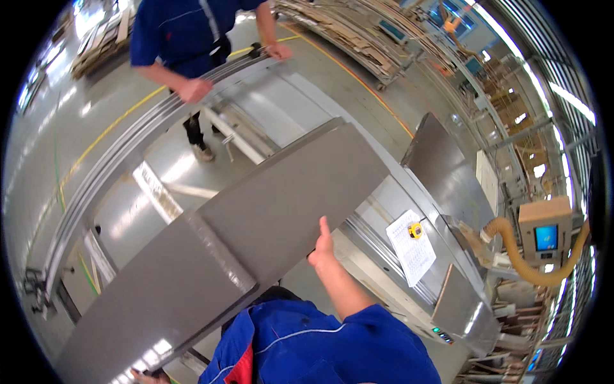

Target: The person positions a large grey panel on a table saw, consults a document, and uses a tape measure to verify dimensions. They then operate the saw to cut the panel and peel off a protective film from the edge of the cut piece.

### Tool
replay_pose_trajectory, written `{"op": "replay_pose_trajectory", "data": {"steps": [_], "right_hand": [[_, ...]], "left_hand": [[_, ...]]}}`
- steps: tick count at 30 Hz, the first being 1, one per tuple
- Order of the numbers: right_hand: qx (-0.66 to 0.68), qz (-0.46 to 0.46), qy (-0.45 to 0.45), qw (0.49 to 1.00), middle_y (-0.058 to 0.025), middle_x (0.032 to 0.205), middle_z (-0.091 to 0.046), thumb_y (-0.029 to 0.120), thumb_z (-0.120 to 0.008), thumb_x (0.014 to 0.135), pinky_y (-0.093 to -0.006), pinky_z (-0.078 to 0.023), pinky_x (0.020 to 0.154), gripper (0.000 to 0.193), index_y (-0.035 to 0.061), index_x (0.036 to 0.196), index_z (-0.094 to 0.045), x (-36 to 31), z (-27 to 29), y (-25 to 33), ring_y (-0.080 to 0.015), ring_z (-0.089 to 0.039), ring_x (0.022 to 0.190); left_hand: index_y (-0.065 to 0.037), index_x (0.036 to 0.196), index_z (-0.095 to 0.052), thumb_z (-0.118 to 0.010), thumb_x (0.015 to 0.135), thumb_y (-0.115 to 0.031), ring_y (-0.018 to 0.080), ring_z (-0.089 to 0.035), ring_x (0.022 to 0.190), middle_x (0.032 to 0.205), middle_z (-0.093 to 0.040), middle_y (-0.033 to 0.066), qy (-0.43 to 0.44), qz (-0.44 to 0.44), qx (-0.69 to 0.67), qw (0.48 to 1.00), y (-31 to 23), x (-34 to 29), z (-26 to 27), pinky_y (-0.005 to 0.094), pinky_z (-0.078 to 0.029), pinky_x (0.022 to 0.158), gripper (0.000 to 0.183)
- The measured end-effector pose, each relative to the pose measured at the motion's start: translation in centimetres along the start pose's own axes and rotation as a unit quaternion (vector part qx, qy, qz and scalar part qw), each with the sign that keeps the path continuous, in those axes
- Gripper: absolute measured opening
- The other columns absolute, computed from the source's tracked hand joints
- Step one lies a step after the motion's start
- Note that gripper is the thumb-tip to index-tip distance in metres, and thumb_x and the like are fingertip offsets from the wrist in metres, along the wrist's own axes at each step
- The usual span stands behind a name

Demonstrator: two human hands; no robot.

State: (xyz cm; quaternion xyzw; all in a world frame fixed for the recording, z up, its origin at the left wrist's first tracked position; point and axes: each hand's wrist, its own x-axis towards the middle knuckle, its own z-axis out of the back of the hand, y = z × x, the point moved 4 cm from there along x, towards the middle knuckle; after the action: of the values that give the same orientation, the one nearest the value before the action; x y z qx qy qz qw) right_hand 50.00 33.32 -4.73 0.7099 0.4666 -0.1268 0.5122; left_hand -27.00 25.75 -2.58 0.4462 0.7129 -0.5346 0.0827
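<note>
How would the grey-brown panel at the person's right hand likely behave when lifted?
The grey-brown panel is probably stiff, since it looks flat and board-like. It may feel heavy, as it reaches far beyond the right hand. Its shiny face, reflecting lights, could be slippery.

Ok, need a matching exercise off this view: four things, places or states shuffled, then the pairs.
1. Camera wearer's bare right hand
2. Yellow-and-black tape measure
3. Ribbed yellow-beige flexible hose
4. Blue rectangular screen

A. set in a beige boxy cabinet
B. at an edge of the large grey-brown flat panel
C. drooping in a U shape
D. on a white paper sheet

Pairs: 1-B, 2-D, 3-C, 4-A
</note>
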Motion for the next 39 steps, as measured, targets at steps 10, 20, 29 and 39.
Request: {"op": "replay_pose_trajectory", "data": {"steps": [10, 20, 29, 39], "right_hand": [[-0.673, 0.466, -0.049, 0.571, -0.0080, 0.080, -0.068, 0.031, -0.071, 0.094, -0.0460, -0.053, 0.072, 0.024, 0.0079, 0.101, -0.071, 0.3, -9.3, 17.4, -0.0367, -0.064, 0.076], [-0.549, 0.590, -0.371, 0.462, -0.0227, 0.122, -0.065, 0.022, -0.071, 0.093, -0.0515, -0.044, 0.101, 0.040, -0.0031, 0.123, -0.062, -3.2, 22.4, 19.6, -0.0417, -0.059, 0.115], [-0.092, 0.048, -0.761, 0.641, -0.0259, 0.145, -0.055, 0.068, -0.056, 0.094, -0.0544, -0.044, 0.112, 0.090, -0.0062, 0.144, -0.050, -12.4, 45.3, 25.3, -0.0469, -0.055, 0.132], [-0.272, 0.036, -0.819, 0.503, -0.0284, 0.170, -0.019, 0.072, -0.046, 0.096, -0.0636, -0.018, 0.122, 0.108, -0.0095, 0.161, -0.019, -8.7, 51.0, 25.8, -0.0473, -0.024, 0.155]], "left_hand": [[-0.016, 0.137, -0.064, -0.072, 0.088, -0.068, 0.0303, -0.061, 0.122, 0.137, -0.065, 0.0062, -0.150, -0.012, 0.184, 0.971, -6.1, 0.7, 3.8, 0.0483, -0.054, 0.103, 0.072], [0.006, 0.146, -0.052, -0.072, 0.095, -0.035, 0.0417, -0.046, 0.143, 0.153, -0.049, 0.0282, -0.002, -0.488, 0.700, 0.521, 1.1, -6.6, -17.4, 0.0501, -0.036, 0.119, 0.069], [-0.005, 0.150, -0.049, -0.069, 0.096, -0.038, 0.0401, -0.040, 0.147, 0.158, -0.045, 0.0221, 0.236, -0.537, 0.725, 0.361, 13.1, -9.2, -35.2, 0.0498, -0.030, 0.122, 0.067], [-0.007, 0.150, -0.046, -0.057, 0.101, -0.040, 0.0374, -0.042, 0.145, 0.149, -0.051, 0.0190, 0.234, -0.525, 0.751, 0.326, 15.9, -8.0, -34.1, 0.0485, -0.028, 0.123, 0.060]]}}
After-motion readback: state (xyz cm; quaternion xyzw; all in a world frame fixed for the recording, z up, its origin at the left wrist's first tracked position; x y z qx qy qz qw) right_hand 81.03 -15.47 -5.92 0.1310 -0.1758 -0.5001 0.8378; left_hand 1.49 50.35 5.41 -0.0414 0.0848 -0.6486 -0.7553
